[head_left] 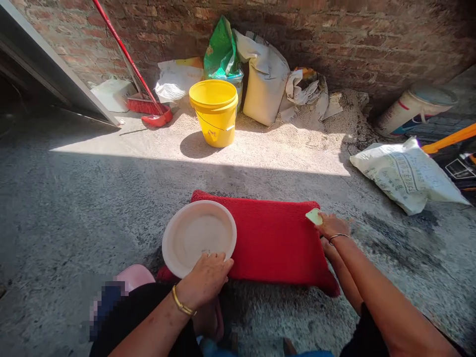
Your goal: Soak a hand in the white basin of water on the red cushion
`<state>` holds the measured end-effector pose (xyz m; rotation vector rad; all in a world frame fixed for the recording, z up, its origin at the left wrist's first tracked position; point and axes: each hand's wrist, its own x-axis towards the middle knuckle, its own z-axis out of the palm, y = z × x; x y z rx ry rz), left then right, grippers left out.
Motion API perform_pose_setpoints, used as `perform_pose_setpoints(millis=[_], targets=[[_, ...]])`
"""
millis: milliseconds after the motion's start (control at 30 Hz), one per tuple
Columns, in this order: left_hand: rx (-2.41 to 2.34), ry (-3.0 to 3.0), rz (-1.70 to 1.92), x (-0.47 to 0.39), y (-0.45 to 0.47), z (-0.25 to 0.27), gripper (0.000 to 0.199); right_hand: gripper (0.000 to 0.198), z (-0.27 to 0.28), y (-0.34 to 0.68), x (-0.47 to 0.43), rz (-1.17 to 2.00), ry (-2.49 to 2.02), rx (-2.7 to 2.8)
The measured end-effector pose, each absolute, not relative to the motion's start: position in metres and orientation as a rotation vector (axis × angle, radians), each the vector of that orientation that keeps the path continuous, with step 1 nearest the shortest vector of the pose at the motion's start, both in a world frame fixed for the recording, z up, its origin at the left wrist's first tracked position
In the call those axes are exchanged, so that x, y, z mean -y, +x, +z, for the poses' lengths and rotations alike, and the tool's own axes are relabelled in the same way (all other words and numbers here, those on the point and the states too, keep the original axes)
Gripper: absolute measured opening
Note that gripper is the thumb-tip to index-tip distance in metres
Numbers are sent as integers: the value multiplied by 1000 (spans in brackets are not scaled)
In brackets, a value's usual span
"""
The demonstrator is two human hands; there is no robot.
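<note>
Red cloth-covered bench (275, 238) on a rough grey floor (92, 213), seen from above. Over the bench's L end is a round, pale basin (203, 233), its near-L side jutting past the edge. A person's left hand (210, 272) lies across the basin's near rim, fingertips inside, thumb apart on the R, prob. to steady it b/c it overhangs; can't tell if it's gripping or just resting. At the bench's far-R corner the right hand (334, 226) is closed on a small, flat, pale-green item (314, 216), held by one end so the rest sticks out L over the bench; can't tell what it is. Just R of the bench, under that forearm, is a second bare limb (344, 272), arm or leg unclear. Beyond the bench, in sun, a yellow bucket (219, 119) stands upright; farther L are a red-bristled broom (143, 105) & red dustpan (158, 119). Behind the bucket, farthest from the bench, a green sack (221, 49) & white sack (266, 74) stand by a brick wall (334, 29), prob. for support. Well R of the bench lies a printed white bag (401, 171).
</note>
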<state>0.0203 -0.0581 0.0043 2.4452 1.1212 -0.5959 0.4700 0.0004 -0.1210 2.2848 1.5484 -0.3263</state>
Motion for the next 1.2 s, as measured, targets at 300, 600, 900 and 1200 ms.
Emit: perform_pose_setpoints(millis=[300, 600, 900, 1200], targets=[[-1110, 2419, -617, 43, 23, 1, 30, 57, -151, 211, -46, -629, 1818, -2231], [-1109, 2440, -581, 45, 20, 5, 32, 57, -132, 435, 20, -450, 2069, -1670], [-1124, 2383, -597, 35, 21, 5, 34, 55, -105, 394, 36, -430, 2114, -1749], [-1121, 2382, -608, 32, 21, 0, 34, 62, -144, 248, 24, -681, 1790, -2139]])
